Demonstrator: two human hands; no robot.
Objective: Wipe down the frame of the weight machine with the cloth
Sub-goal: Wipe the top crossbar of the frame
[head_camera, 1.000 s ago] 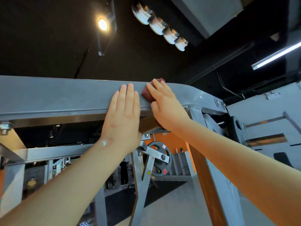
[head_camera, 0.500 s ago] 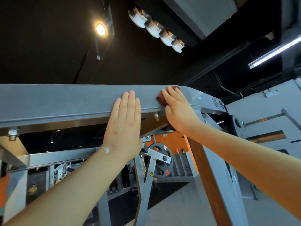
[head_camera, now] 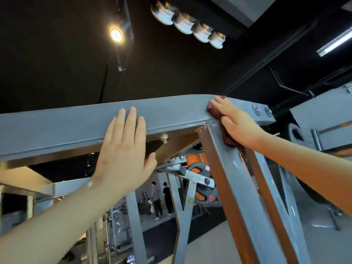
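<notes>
The soft dark-red cloth (head_camera: 214, 111) sits under the right grip (head_camera: 234, 122), whose straight fingers press it flat on the corner of the grey steel frame (head_camera: 57, 126). The left grip (head_camera: 123, 149) lies spread on the beam beside it. Limp and light, the cloth will probably bunch; best to palm it broadly.

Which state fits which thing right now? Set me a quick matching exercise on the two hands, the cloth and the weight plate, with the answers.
Things:
1. left hand
2. right hand
3. cloth
4. weight plate

States:
A. dark red, pinned against the upper corner of the frame
B. dark grey, seen behind the frame, untouched
C. lies flat on the frame's top, holding nothing
D. presses the cloth onto the frame

Pairs: 1-C, 2-D, 3-A, 4-B.
</notes>
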